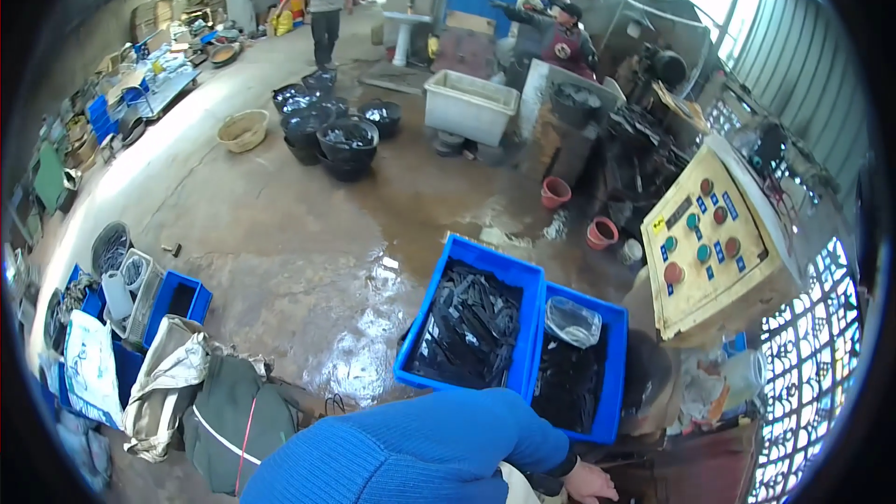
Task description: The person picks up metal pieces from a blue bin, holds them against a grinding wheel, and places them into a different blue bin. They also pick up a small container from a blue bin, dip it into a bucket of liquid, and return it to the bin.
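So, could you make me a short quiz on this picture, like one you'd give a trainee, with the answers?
1. True or false: the clear plastic container lies in the right blue crate, on top of dark material.

2. What colour is the big rectangular tub in the background?
A) bright red
B) off-white
C) dark green

3. Fill in: the bare hand near the lower edge comes out of a mostly ___ sleeve.

Key: 1. True. 2. B. 3. Blue.
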Available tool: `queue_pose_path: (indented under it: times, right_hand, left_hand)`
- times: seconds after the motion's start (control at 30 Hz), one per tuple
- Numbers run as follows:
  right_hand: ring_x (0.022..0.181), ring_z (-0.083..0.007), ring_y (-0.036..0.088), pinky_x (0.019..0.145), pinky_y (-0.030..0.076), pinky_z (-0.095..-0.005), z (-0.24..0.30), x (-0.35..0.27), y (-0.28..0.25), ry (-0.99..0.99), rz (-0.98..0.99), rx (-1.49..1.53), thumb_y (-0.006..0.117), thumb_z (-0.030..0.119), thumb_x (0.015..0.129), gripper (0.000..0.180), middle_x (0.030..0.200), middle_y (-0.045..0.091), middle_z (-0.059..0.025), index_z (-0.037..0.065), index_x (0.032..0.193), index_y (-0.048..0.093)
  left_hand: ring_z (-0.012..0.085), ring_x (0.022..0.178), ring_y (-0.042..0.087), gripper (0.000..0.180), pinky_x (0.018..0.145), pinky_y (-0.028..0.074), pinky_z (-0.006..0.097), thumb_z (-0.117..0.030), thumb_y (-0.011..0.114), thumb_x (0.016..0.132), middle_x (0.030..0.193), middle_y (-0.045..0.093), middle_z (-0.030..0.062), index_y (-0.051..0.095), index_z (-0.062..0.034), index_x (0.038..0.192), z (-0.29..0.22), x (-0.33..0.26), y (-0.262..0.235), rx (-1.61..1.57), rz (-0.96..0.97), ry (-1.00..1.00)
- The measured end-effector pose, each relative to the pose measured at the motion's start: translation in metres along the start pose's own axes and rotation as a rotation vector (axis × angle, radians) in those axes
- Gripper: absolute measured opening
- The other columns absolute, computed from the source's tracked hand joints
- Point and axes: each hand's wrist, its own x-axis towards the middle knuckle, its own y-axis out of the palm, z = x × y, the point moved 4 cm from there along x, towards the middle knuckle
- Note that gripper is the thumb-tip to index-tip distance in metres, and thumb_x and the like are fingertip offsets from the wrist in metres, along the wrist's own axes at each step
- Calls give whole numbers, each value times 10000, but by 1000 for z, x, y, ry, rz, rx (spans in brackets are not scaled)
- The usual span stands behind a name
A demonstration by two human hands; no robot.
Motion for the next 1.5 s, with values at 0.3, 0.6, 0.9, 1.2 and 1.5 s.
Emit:
queue_pose_path:
  times: [0.3,0.6,0.9,1.2,1.5]
  right_hand:
    - [741,-392,680,594,534,-505,-13,-2,-5,98,-39,44,472,291,937,391,787,680,-239,-15,802,676]
    - [782,-233,642,699,524,-368,-56,25,126,-272,-183,-478,400,276,1010,306,1002,660,-122,100,1113,628]
    - [1097,-423,575,884,457,-506,13,98,98,434,325,102,363,428,976,438,1151,625,-232,57,1098,562]
    - [1128,-422,572,911,447,-508,30,101,119,303,310,96,369,427,968,475,1166,621,-252,36,1168,552]
    - [1063,-452,576,875,458,-537,13,104,119,245,313,-52,352,465,980,491,1111,626,-256,44,1136,552]
  left_hand:
    - [366,1082,566,428,953,457,447,-334,551,958,1139,608,235,549,-25,1255,-20,4,-22,-133,-69,13]
    - [339,928,584,272,771,507,449,-110,594,771,961,613,130,623,-104,1042,27,20,-9,-2,-97,83]
    - [381,946,578,317,816,500,441,-22,601,779,984,593,172,617,-35,1096,101,85,16,-59,-71,-120]
    - [387,906,587,299,773,506,427,3,613,790,947,596,169,619,-21,1088,109,49,15,18,-38,-250]
    - [354,861,617,229,750,517,433,-14,588,767,921,633,145,665,-76,974,152,-45,-79,165,-359,-407]
